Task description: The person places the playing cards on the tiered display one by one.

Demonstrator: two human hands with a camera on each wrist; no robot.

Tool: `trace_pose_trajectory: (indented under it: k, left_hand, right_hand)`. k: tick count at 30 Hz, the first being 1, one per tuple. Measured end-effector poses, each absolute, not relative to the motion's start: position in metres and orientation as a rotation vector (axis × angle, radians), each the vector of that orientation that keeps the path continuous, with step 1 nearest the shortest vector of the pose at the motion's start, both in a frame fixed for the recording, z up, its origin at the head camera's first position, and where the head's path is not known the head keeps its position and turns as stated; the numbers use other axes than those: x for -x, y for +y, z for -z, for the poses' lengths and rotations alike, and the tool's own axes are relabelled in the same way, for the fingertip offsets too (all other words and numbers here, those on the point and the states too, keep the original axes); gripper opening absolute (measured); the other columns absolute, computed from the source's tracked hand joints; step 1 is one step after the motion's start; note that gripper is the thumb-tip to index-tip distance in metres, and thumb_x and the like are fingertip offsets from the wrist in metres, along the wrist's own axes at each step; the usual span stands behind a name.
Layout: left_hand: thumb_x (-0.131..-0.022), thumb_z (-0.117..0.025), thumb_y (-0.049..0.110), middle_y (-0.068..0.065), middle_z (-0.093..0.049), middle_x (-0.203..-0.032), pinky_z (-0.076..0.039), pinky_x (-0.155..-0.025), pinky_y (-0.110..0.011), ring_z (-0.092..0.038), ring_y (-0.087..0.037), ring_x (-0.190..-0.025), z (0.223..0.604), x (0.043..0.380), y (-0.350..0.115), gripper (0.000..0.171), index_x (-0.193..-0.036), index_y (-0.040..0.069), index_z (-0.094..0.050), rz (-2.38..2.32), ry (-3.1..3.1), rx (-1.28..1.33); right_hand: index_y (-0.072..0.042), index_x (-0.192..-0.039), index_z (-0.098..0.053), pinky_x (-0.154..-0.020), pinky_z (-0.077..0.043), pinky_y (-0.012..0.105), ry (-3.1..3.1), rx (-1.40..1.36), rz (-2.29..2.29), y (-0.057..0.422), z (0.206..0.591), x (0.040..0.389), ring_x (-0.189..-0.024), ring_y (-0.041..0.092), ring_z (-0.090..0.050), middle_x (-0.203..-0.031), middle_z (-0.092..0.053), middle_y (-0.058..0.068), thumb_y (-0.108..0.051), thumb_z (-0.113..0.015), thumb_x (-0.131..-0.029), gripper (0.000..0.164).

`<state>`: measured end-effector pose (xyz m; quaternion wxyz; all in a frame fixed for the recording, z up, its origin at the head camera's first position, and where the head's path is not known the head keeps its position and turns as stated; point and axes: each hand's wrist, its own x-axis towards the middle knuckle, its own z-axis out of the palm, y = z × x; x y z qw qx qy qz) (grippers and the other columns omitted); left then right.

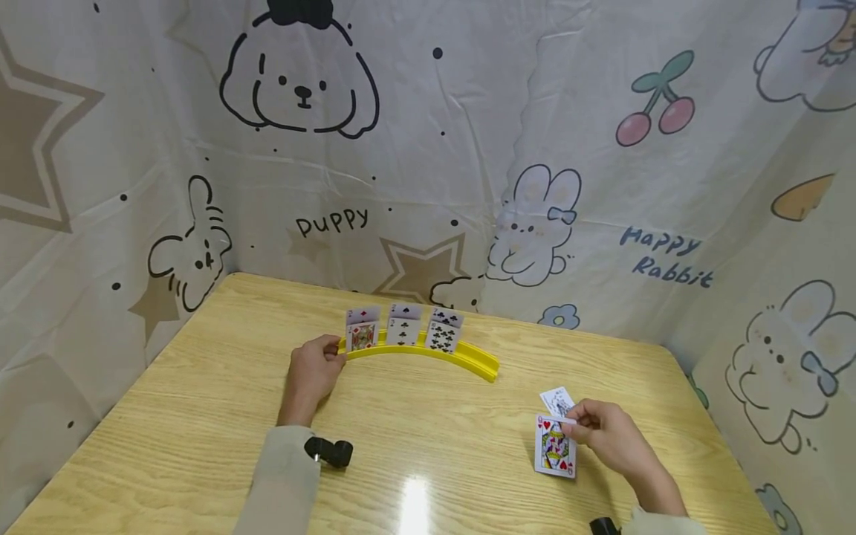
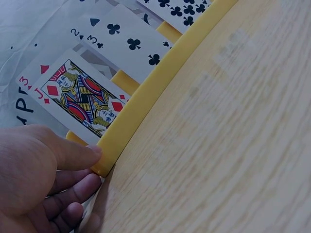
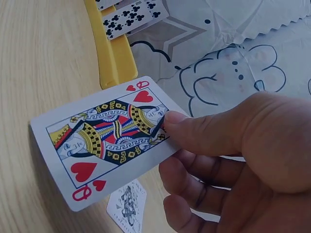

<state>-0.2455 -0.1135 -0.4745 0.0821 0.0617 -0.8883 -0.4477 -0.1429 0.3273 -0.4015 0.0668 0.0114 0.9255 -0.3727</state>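
Observation:
My left hand pinches the left end of a curved yellow card holder, thumb on its front face in the left wrist view. Playing cards stand upright in it in three pairs, one behind the other. The front ones are a jack of diamonds, a three of clubs and a higher club card. Held between the thumb and fingers of my right hand is a queen of hearts, face toward me and raised over the table. A black-and-white picture card lies below it, partly covered by the hand.
The light wooden table reaches back to a printed cloth hanging behind and along the sides. A black strap device sits on my left wrist, another on my right.

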Motion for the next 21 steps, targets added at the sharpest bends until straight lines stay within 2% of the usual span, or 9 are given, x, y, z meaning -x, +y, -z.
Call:
trace_pose_trajectory:
  k: [13,21]
  left_hand:
    - [-0.092,-0.072,0.009,-0.016,-0.070,-0.105,-0.054,-0.082,-0.042,-0.066,-0.027,-0.096,0.477,0.245,-0.113,0.034,-0.123,-0.002,-0.067,1.338,-2.650,-0.177]
    - [-0.091,-0.072,0.008,-0.016,-0.069,-0.105,-0.054,-0.083,-0.042,-0.065,-0.028,-0.096,0.477,0.246,-0.114,0.033,-0.123,-0.002,-0.067,1.341,-2.649,-0.186]
  right_hand:
    - [-0.002,-0.094,-0.065,-0.061,-0.045,0.029,2.881,-0.020,1.128,0.316,0.397,0.154,-0.075,0.021,-0.053,-0.081,-0.060,0.005,-0.009,-0.068,-0.095,0.007]
    - [-0.004,-0.095,-0.066,-0.061,-0.043,0.029,2.981,-0.018,1.154,0.312,0.397,0.161,-0.077,0.020,-0.053,-0.082,-0.063,0.004,-0.013,-0.069,-0.095,0.010]
